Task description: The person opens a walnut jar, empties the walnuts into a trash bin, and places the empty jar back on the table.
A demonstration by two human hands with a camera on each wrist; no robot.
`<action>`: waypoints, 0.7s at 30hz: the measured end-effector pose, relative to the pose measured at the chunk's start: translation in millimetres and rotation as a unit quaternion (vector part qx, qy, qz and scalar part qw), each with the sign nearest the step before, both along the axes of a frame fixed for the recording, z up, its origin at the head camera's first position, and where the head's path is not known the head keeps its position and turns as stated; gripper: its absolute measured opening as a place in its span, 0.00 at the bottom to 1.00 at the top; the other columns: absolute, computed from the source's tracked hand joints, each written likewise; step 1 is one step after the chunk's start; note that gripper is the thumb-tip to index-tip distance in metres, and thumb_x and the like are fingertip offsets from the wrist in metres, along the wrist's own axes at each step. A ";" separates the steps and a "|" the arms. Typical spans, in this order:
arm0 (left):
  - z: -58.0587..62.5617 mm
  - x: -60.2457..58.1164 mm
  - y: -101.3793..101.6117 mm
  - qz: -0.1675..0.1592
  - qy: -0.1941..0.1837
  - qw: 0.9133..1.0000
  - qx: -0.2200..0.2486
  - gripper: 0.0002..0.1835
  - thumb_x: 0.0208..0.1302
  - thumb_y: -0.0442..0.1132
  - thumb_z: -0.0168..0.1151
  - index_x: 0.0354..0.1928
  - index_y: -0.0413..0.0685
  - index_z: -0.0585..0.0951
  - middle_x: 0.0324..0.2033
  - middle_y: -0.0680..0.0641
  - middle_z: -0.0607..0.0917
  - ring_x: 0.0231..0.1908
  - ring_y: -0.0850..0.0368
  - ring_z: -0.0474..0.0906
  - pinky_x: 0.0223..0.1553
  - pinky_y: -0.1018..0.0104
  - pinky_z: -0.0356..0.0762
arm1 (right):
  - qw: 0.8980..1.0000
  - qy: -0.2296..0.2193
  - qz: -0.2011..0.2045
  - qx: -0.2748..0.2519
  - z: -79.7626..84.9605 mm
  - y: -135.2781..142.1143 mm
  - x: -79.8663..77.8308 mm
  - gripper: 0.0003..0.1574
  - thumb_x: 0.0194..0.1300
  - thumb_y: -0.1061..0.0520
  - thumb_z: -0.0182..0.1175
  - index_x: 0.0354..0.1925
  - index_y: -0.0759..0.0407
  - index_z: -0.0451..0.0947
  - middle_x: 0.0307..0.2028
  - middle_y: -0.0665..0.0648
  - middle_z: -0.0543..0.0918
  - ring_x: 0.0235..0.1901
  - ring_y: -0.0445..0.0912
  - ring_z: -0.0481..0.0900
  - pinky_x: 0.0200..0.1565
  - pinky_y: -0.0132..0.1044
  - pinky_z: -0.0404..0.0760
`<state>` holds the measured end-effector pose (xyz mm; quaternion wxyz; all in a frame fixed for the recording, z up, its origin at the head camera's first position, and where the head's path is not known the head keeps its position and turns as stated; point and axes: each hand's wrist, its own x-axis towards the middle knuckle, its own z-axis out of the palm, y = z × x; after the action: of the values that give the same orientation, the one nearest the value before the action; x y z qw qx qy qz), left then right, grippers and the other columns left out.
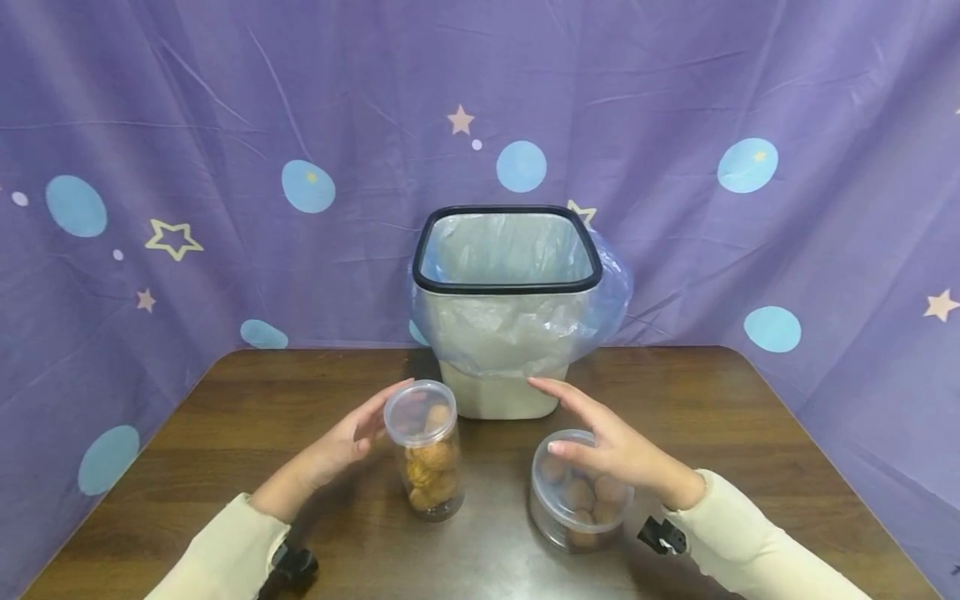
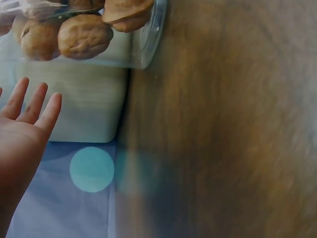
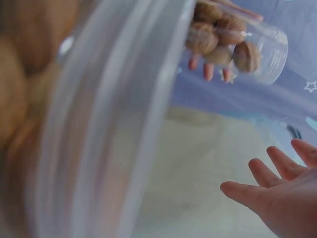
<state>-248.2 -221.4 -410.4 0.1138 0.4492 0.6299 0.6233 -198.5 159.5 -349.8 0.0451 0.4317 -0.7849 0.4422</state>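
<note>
A tall clear jar (image 1: 429, 487) with a translucent lid stands upright on the table, partly filled with walnuts (image 2: 85, 37). My left hand (image 1: 336, 450) is at its left side, fingers extended and partly hidden behind it. In the left wrist view a gap shows between the fingertips and the jar. To the right sits a wide, low round jar (image 1: 555, 517), lidded, with several brown walnut-like balls inside. My right hand (image 1: 618, 446) hovers over its far right side with fingers spread, and the thumb overlaps the lid in the head view. Neither hand grips anything.
Behind the jars a pale trash bin (image 1: 502, 396) with a black rim stands at the table's far edge, lined with a bluish plastic bag (image 1: 517, 329). A purple patterned curtain (image 1: 360, 100) surrounds the brown wooden table (image 1: 225, 417).
</note>
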 end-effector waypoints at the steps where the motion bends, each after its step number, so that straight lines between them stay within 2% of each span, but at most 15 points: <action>1: -1.8 0.4 1.0 -0.001 -0.006 1.000 0.006 0.48 0.62 0.62 0.54 0.73 0.43 0.48 0.72 0.52 0.56 0.69 0.60 0.54 0.65 0.67 0.58 | 1.000 -0.006 0.003 -0.004 0.0 -2.5 1.0 0.41 0.63 0.60 0.58 0.71 0.56 0.54 0.69 0.56 0.61 0.68 0.46 0.57 0.66 0.41 0.59; 5: -8.2 3.0 4.3 -0.001 -0.035 0.999 0.031 0.46 0.60 0.62 0.57 0.73 0.49 0.51 0.71 0.53 0.58 0.68 0.59 0.57 0.63 0.66 0.60 | 0.999 -0.039 0.020 -0.021 -1.1 -12.6 4.0 0.41 0.64 0.59 0.58 0.71 0.55 0.54 0.69 0.55 0.60 0.69 0.46 0.56 0.66 0.51 0.59; 10: -20.9 3.3 6.7 -0.009 -0.084 0.995 0.062 0.43 0.58 0.63 0.59 0.72 0.57 0.55 0.68 0.57 0.62 0.66 0.61 0.59 0.62 0.69 0.59 | 0.996 -0.076 0.027 -0.040 -3.2 -27.9 6.2 0.39 0.64 0.59 0.58 0.70 0.56 0.56 0.68 0.58 0.62 0.67 0.50 0.59 0.66 0.52 0.59; 17: -26.6 7.0 13.2 -0.031 -0.107 0.990 0.089 0.45 0.59 0.61 0.59 0.72 0.52 0.53 0.68 0.51 0.63 0.67 0.57 0.58 0.64 0.67 0.57 | 0.989 -0.127 0.005 -0.076 0.6 -52.8 12.3 0.36 0.65 0.57 0.58 0.68 0.58 0.58 0.66 0.59 0.66 0.65 0.55 0.62 0.64 0.57 0.60; 21: -26.8 8.0 16.7 -0.052 -0.109 0.988 0.094 0.46 0.60 0.59 0.60 0.73 0.49 0.50 0.68 0.46 0.62 0.68 0.53 0.56 0.67 0.65 0.53 | 0.983 -0.153 -0.011 -0.097 3.7 -66.3 15.1 0.38 0.63 0.56 0.60 0.68 0.59 0.58 0.66 0.59 0.66 0.66 0.55 0.62 0.65 0.57 0.59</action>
<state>-240.2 -204.7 -437.2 0.1715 0.4189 0.5283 0.7184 -183.4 93.1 -346.1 -0.0288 0.3438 -0.7410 0.5761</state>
